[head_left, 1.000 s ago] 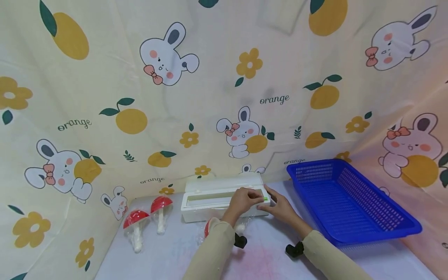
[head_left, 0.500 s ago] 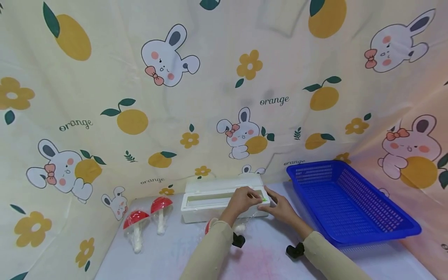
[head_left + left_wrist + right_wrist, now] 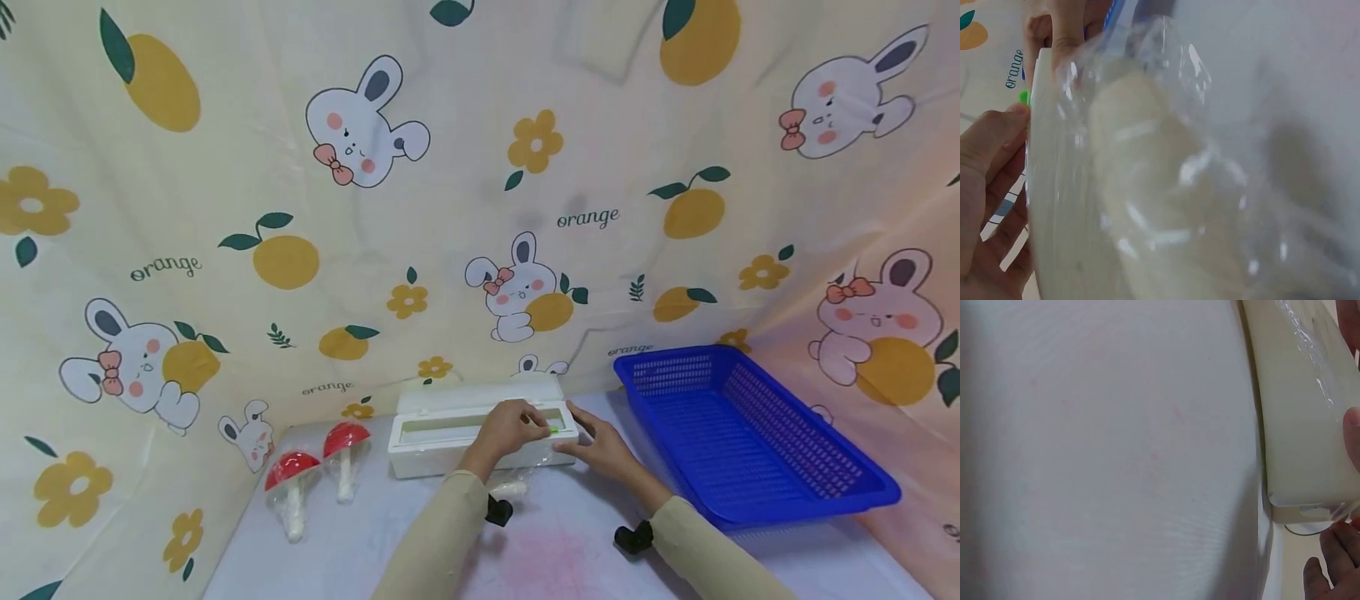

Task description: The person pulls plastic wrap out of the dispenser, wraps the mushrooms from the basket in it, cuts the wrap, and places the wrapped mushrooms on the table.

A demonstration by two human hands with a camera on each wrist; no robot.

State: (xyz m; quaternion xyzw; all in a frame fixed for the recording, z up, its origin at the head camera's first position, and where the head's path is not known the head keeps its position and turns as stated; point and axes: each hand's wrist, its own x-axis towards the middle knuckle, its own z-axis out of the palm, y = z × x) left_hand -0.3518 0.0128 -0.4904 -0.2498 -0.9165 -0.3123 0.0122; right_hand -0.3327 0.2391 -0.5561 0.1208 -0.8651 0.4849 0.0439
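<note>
A long white cling film dispenser (image 3: 427, 461) stands at the back of the table, its lid (image 3: 480, 393) raised. My left hand (image 3: 512, 432) pinches a small green slider (image 3: 554, 430) on its top edge, near the right end. My right hand (image 3: 606, 447) grips that end, thumb at the front and fingers behind. Clear film (image 3: 1194, 69) hangs down the front over a toy mushroom's white stalk (image 3: 510, 489), close up in the left wrist view. The mushroom's cap is hidden behind my left arm. In the right wrist view the dispenser's front (image 3: 1304, 437) shows at the right edge.
Two red-capped toy mushrooms in clear wrap, one (image 3: 293, 492) nearer and one (image 3: 345, 458) farther, lie on the left of the table. A blue plastic basket (image 3: 750, 492) stands on the right. A patterned cloth (image 3: 450, 208) rises behind the table.
My left hand has slid slightly left along the dispenser's edge with the green slider. The red cap piece beside my left sleeve has gone out of sight. The right hand stays at the end.
</note>
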